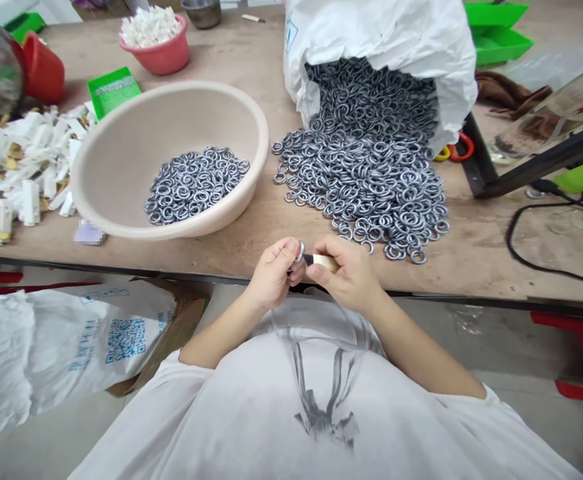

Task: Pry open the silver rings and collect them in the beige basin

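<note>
While a basin [121, 143] of rings [196, 187] stands leftmost, the left hand [272, 272] pinches one ring [301, 249], nearly edge-on, over the table [476, 257] edge. The tool [326, 262] lies roughly sideways, its dark end pointing left at that ring; the right hand [350, 273]'s fingers close round its pale handle. A ring pile [371, 180] lies beyond, rightward.

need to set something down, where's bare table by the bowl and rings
Bare tabletop shows between the big bowl and white sack, and between the ring pile and black cable. Crowded: white pieces left of the bowl, ring pile before the sack.
</note>
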### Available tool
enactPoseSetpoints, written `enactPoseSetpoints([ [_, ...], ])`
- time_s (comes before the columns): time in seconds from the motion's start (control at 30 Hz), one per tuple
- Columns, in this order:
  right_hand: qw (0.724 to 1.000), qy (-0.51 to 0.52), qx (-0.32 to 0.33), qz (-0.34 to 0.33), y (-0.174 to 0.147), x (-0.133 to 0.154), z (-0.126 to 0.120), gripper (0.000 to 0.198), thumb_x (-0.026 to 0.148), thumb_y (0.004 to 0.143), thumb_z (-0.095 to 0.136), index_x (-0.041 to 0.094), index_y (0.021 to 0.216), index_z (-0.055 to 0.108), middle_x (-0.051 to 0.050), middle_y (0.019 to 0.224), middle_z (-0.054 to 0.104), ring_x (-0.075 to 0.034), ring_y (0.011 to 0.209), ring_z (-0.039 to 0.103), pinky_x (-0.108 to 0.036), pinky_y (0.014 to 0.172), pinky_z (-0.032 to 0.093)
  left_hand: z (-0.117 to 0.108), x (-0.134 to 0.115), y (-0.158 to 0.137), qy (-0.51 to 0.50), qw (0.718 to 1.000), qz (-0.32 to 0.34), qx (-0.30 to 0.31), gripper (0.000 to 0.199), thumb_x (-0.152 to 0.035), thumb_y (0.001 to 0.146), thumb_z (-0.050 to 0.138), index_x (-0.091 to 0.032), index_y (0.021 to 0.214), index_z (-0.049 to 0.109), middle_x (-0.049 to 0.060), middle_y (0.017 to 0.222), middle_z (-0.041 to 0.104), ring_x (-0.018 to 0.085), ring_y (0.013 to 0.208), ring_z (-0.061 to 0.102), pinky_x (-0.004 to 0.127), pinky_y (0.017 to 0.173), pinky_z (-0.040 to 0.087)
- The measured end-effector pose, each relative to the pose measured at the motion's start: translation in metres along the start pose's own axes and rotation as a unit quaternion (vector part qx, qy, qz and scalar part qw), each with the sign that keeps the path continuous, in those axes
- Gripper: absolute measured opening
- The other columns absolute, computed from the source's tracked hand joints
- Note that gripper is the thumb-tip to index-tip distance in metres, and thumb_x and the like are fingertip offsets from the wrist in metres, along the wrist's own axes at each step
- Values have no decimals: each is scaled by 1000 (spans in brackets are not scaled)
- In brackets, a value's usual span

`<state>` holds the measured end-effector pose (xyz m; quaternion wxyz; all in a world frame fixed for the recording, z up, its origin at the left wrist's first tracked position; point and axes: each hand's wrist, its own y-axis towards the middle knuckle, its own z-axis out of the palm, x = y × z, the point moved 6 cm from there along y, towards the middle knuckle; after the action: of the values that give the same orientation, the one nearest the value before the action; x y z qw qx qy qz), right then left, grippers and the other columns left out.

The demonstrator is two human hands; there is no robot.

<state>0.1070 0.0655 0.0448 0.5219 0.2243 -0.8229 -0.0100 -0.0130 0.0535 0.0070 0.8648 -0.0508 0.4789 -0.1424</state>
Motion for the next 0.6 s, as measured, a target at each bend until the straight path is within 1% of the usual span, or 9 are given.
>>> enactPoseSetpoints([
  [0.03, 999, -28, 7, -21, -3, 4, 0, 47, 65, 91, 55, 20, 77, 60, 0, 69, 58, -14, 64, 49, -29, 61, 32, 0, 0, 0, 1, 1000, -3, -6, 52, -60, 73, 77, -18, 67, 47, -7, 52, 36, 4, 42, 33, 17, 40, 25],
  [0.1, 998, -53, 10, -42, -5, 9, 1, 49, 62, 96, 49, 20, 74, 60, -1, 68, 58, -14, 63, 49, -29, 61, 32, 0, 1, 0, 3, 1000, -11, -14, 51, -60, 73, 77, -18, 68, 48, -7, 51, 37, 4, 42, 33, 17, 40, 26],
  [0.23, 997, -56, -11, -60, -4, 12, -2, 47, 59, 97, 50, 20, 70, 57, 0, 65, 54, -13, 60, 46, -29, 59, 30, 1, 2, -1, -1, 1000, -18, -11, 51, -60, 71, 78, -18, 69, 48, -8, 50, 37, 4, 42, 33, 17, 41, 26],
  [0.33, 997, -54, -14, -56, -4, 13, -2, 49, 59, 97, 51, 21, 65, 52, 2, 62, 49, -13, 59, 43, -29, 58, 29, 0, 3, 0, 3, 1000, -20, -14, 54, -63, 68, 79, -19, 71, 49, -8, 50, 37, 4, 42, 33, 17, 41, 25],
  [0.47, 999, -33, 15, -30, -3, 5, 3, 53, 60, 95, 51, 21, 61, 45, 3, 59, 44, -11, 56, 40, -28, 57, 27, -1, 2, -1, 11, 1000, -11, -4, 53, -62, 69, 79, -19, 71, 49, -8, 50, 36, 4, 42, 31, 17, 41, 25],
  [0.53, 1000, -23, 13, 11, 3, -9, 2, 56, 64, 95, 48, 21, 59, 40, 4, 56, 39, -11, 55, 38, -28, 56, 26, 1, 2, -3, 20, 999, -6, 32, 52, -61, 71, 79, -18, 69, 49, -7, 50, 38, 4, 43, 32, 18, 42, 26],
  [0.57, 999, -24, 2, 39, 9, -19, 0, 57, 65, 95, 45, 22, 59, 39, 4, 56, 38, -11, 55, 38, -28, 55, 26, 3, 2, -4, 27, 998, -8, 59, 51, -60, 73, 78, -18, 68, 50, -6, 51, 39, 4, 43, 34, 18, 42, 27],
  [0.6, 996, -43, -24, 70, 15, -29, -6, 58, 66, 96, 43, 22, 58, 37, 4, 55, 35, -12, 55, 37, -28, 55, 25, 6, 3, -6, 34, 996, -13, 86, 50, -59, 74, 77, -17, 68, 51, -6, 53, 41, 5, 44, 35, 19, 42, 29],
])
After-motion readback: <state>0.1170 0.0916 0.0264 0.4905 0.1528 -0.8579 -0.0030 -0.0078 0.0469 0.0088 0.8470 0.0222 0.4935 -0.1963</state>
